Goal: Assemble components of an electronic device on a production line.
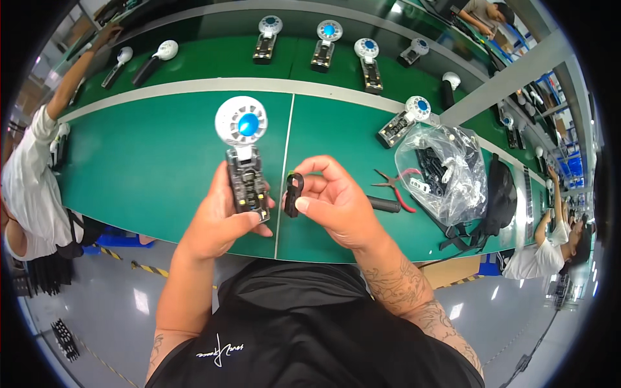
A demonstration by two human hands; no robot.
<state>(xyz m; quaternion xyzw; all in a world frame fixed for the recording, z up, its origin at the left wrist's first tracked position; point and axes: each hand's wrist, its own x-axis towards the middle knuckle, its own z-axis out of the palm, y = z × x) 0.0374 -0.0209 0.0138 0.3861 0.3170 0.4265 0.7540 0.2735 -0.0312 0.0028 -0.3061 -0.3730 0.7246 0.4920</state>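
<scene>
My left hand is wrapped round the black handle of a handheld device, held upright. Its handle stands open with a circuit board showing, and a round white head with a blue centre tops it. Between the thumb and fingers of my right hand is a small black oblong plastic part, apart from the device and just right of it. A bit of green shows at the part's top end. Right of my right hand lie a black cylindrical tool handle and pliers with red grips.
A clear plastic bag of small black and white parts sits at the right, with a black bag beside it. Several similar devices lie on the green belt beyond the white rail. A metal post slants across the right. Co-workers sit on both sides.
</scene>
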